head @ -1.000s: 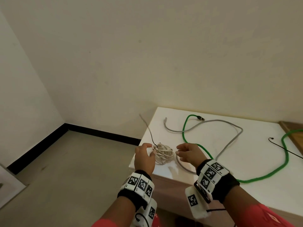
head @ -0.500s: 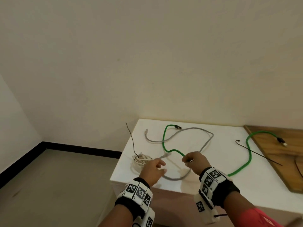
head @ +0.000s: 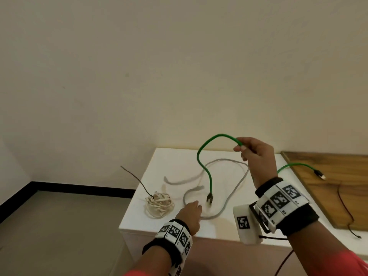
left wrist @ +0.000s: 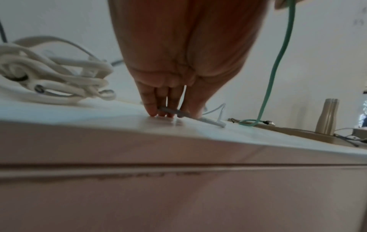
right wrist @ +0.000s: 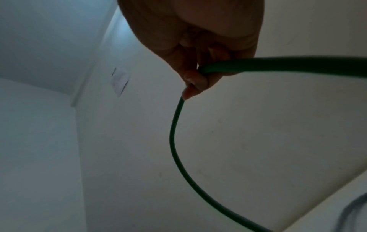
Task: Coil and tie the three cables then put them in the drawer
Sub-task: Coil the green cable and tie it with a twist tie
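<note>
Lifted since a second ago, the green cable [head: 211,186] is pinched in the raised right hand [head: 256,154]. The grey cable [head: 227,159] is pinched against the desk [head: 175,162] by the left hand [head: 190,214], with the white coil [head: 159,205] lying nearby.

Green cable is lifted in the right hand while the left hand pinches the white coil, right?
No: the left hand pinches the grey cable, not the white coil, as the left wrist view shows. The right hand does hold the green cable lifted.
</note>
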A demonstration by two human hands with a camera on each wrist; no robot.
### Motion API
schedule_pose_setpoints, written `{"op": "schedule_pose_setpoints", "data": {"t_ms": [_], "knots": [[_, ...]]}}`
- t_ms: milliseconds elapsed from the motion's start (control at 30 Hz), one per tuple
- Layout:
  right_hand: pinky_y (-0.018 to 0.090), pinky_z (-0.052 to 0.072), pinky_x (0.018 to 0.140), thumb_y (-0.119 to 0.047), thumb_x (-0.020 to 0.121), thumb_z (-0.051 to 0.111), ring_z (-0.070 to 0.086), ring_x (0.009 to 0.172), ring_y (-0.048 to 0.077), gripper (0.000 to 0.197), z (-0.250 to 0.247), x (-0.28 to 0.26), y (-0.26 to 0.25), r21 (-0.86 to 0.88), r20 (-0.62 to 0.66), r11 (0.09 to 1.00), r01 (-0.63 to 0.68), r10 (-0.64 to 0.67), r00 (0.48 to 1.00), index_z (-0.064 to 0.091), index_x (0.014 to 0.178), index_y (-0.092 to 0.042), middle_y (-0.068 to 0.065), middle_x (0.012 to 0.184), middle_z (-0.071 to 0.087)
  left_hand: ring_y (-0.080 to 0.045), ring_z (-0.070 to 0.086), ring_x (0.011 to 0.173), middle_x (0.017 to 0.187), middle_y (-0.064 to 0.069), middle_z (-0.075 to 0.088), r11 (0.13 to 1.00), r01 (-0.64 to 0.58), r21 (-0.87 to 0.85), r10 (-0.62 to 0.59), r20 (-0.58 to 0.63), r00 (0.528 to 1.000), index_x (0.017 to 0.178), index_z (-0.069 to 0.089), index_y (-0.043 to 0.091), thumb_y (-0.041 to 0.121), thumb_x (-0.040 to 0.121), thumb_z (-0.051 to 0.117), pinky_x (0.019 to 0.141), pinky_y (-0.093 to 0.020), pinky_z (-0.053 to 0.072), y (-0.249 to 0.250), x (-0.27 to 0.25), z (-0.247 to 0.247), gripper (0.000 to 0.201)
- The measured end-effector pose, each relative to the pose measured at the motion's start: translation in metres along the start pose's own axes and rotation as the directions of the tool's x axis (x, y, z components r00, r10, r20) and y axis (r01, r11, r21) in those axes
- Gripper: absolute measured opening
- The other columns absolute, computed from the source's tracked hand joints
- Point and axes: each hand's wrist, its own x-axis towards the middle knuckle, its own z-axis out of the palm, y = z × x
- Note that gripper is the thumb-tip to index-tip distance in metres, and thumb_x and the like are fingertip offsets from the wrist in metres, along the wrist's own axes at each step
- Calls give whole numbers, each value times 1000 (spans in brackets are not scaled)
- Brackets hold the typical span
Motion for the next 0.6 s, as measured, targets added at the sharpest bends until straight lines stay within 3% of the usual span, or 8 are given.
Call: {"op": "schedule_pose_setpoints", "data": {"t_ms": [100, 200, 267, 333, 400, 433, 500, 600], "knots": [[10, 41, 50, 12, 88, 40, 46, 47, 3, 28, -8, 1, -13, 152, 21, 988, -17, 14, 1000, 61, 99, -3, 6, 72, 61, -29, 40, 126, 135, -14, 39, 987, 39, -156, -52, -77, 996, 127, 40, 2, 1, 89, 38, 103, -37, 36, 1, 9, 0, 37], [8, 43, 50, 12, 88, 39, 48, 43, -2, 28, -12, -7, -7, 150, 55, 988, -37, 29, 998, 60, 100, -2, 6, 71, 60, -30, 36, 133, 149, -8, 30, 952, 79, -294, -118, -118, 986, 142, 27, 16, 10, 92, 40, 110, -33, 29, 1, 14, -2, 52], [7, 43, 49, 13, 88, 39, 50, 45, -3, 28, -18, -17, 1, 125, 82, 990, -59, 49, 995, 58, 102, -2, 7, 72, 60, -30, 41, 129, 145, -7, 38, 906, 110, -408, -185, -149, 971, 141, 29, 21, 13, 90, 45, 109, -34, 32, 1, 16, -4, 55], [5, 40, 46, 13, 88, 39, 51, 45, -4, 27, -26, -27, 11, 110, 102, 990, -92, 81, 991, 57, 102, -2, 8, 72, 60, -21, 54, 109, 120, -6, 56, 791, 75, -607, -231, -183, 956, 137, 37, 12, 13, 84, 60, 100, -29, 41, 5, 16, -9, 58], [6, 39, 45, 12, 89, 40, 53, 46, -4, 26, -36, -36, 21, 106, 95, 984, -142, 132, 987, 57, 98, -5, 9, 72, 60, -2, 53, 82, 89, 6, 50, 591, -34, -806, -233, -211, 949, 131, 39, -3, 1, 76, 70, 82, -13, 45, 11, 10, -17, 64], [8, 40, 46, 11, 89, 41, 55, 48, -2, 26, -40, -40, 28, 101, 86, 981, -168, 159, 983, 57, 96, -8, 8, 72, 61, 6, 54, 73, 84, 11, 45, 494, -86, -865, -240, -231, 943, 130, 37, -7, -5, 74, 69, 71, -6, 46, 13, 5, -22, 65], [18, 41, 52, 9, 88, 45, 57, 56, 8, 25, -49, -46, 40, 50, 76, 973, -227, 223, 972, 57, 95, -11, 6, 71, 63, 12, 60, 61, 88, 12, 50, 308, -172, -936, -225, -247, 942, 137, 25, 2, -12, 77, 62, 52, -7, 46, 17, -6, -32, 71], [25, 42, 54, 5, 87, 50, 56, 61, 17, 20, -58, -51, 60, -67, 103, 941, -332, 338, 936, 56, 103, -6, 7, 70, 63, -9, 69, 70, 96, -3, 66, 161, -295, -942, -202, -324, 924, 140, 15, 31, -4, 80, 62, 55, -24, 50, 17, -23, -45, 84]]}}
